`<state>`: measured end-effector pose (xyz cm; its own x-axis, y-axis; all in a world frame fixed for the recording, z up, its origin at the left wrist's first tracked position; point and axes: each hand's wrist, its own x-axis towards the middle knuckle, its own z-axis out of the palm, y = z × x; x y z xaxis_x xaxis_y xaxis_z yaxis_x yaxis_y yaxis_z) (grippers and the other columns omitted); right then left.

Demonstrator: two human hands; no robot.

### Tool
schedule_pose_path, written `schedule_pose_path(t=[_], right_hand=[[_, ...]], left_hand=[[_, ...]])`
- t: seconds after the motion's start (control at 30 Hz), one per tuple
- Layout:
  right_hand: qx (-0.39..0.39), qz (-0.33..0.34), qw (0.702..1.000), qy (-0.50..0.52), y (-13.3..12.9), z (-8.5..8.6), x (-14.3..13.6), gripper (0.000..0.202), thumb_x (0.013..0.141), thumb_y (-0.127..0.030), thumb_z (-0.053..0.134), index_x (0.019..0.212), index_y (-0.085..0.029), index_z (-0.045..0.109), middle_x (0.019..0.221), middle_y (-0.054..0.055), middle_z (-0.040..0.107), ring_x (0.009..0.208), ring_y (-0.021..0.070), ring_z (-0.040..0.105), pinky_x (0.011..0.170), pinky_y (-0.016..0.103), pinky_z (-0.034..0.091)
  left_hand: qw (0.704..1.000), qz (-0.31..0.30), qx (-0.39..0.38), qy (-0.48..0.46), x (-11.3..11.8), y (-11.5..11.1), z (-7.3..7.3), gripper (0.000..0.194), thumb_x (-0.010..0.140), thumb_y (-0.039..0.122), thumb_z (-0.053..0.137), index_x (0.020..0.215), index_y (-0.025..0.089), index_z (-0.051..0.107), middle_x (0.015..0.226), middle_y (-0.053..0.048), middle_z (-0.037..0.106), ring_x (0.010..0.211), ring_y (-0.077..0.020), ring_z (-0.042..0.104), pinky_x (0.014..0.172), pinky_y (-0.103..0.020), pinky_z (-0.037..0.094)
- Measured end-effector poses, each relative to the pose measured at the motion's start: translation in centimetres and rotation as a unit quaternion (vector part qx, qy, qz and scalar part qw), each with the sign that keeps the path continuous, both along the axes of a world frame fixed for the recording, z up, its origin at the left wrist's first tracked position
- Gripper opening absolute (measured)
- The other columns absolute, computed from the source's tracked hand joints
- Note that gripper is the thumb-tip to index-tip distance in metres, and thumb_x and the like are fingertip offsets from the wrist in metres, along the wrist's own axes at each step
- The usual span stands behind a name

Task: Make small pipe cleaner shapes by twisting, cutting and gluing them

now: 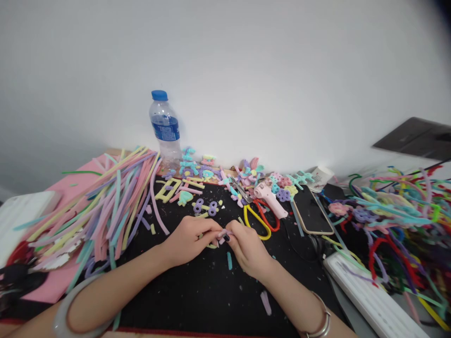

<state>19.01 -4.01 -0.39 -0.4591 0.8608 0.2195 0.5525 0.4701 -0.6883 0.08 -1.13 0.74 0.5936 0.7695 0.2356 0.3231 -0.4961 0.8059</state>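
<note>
"Closest to the camera sits your pale bangle (60, 313). Beyond it?"

"Loose stems (116, 206), then your bottle (165, 126)."

"And your grip?"

"Your left hand (192, 239) has its fingertips pinched together on a small pinkish piece (222, 234), partly hidden, above the mat (169, 300). Your right hand (246, 246) pinches its other side, equally closed."

"Further right?"

"Scissors (247, 208), glue gun (271, 199), phone (313, 211), stem tangle (391, 211)."

Blue-capped bottle (165, 126), dark-screened phone (312, 211), pale wall (253, 80).
</note>
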Motion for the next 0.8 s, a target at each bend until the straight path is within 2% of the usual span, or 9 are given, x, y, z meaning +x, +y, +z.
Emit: schedule_pose_path(t=[0.1,0.27,0.4,0.5,0.63,0.8], right_hand=[[-0.006,-0.008,0.999,0.038,-0.1,-0.3,0.0,0.021,0.094,-0.024,0.034,0.075,-0.021,0.042,0.068,-0.002,0.043,0.059,0.0128,0.043,0.056,0.024,0.031],[-0.003,-0.018,0.996,0.084,0.0,-0.1,0.0,0.025,0.095,-0.023,0.034,0.072,-0.021,0.041,0.066,-0.002,0.041,0.058,0.012,0.041,0.056,0.024,0.03],[-0.002,-0.024,0.996,0.089,0.1,0.0,0.0,0.026,0.095,-0.022,0.034,0.07,-0.02,0.041,0.066,-0.002,0.041,0.059,0.0118,0.041,0.057,0.024,0.031],[0.015,-0.011,0.998,0.066,0.2,-0.1,0.0,0.023,0.095,-0.021,0.035,0.073,-0.02,0.043,0.068,-0.002,0.043,0.062,0.0124,0.042,0.058,0.024,0.031],[0.049,0.016,0.999,0.017,0.1,-0.1,0.0,0.019,0.093,-0.02,0.035,0.076,-0.02,0.042,0.071,-0.001,0.042,0.063,0.0132,0.042,0.058,0.025,0.032],[0.037,0.006,0.999,0.004,0.0,-0.1,0.0,0.017,0.094,-0.022,0.034,0.08,-0.021,0.042,0.071,-0.002,0.043,0.062,0.0129,0.042,0.058,0.024,0.032]], left_hand=[[0.999,-0.016,-0.028,-0.01,0.1,-0.1,0.1,0.02,0.088,0.022,0.051,0.08,0.018,0.068,0.069,-0.001,0.071,0.064,-0.0123,0.065,0.066,-0.021,0.048],[0.989,-0.053,-0.126,-0.046,0.2,0.0,0.3,0.026,0.092,0.027,0.044,0.09,0.016,0.067,0.072,-0.004,0.071,0.065,-0.013,0.065,0.064,-0.021,0.049],[0.973,-0.072,-0.199,-0.087,0.3,0.0,0.0,0.04,0.095,0.037,0.035,0.081,0.013,0.064,0.066,-0.006,0.068,0.056,-0.013,0.064,0.052,-0.02,0.047],[0.961,-0.074,-0.246,-0.102,0.2,0.1,-0.6,0.042,0.094,0.043,0.037,0.074,0.012,0.057,0.06,-0.003,0.062,0.04,-0.0083,0.055,0.039,-0.017,0.036],[0.956,-0.067,-0.275,-0.073,0.0,0.1,-0.7,0.038,0.091,0.045,0.041,0.069,0.015,0.048,0.049,0.003,0.055,0.031,-0.0045,0.041,0.034,-0.015,0.028],[0.96,-0.07,-0.269,-0.039,0.2,0.0,0.4,0.031,0.094,0.041,0.037,0.074,0.017,0.044,0.051,0.005,0.052,0.033,-0.0044,0.038,0.037,-0.015,0.027]])
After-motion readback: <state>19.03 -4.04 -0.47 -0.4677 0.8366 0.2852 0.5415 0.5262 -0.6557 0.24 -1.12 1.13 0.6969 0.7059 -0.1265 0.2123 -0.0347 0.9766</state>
